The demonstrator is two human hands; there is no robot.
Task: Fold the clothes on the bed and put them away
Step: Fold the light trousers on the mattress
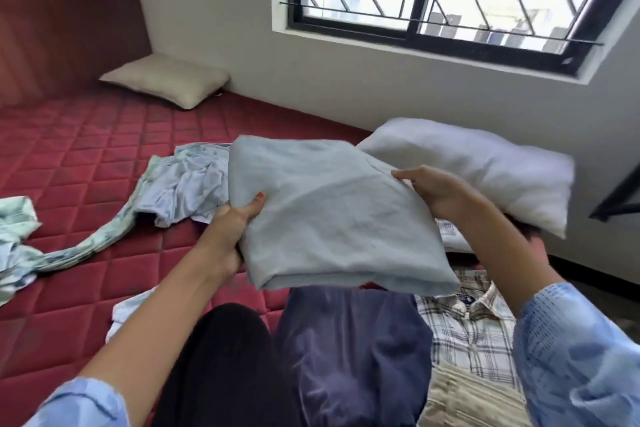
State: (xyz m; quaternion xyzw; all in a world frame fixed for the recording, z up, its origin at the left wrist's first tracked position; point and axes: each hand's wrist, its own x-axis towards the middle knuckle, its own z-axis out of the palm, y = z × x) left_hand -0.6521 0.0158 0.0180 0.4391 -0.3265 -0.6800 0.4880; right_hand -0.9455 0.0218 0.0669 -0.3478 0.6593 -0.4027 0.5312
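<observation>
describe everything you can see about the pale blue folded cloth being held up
The pale blue folded cloth is a plain, matte woven fabric, lightly creased, folded into a thick, roughly rectangular bundle with layered edges showing at its near corner. It is held in the air, tilted, above the red quilted mattress and a dark navy garment. The left hand grips its left edge, thumb on top; the right hand pinches its right side. Behind it lies a white pillow.
</observation>
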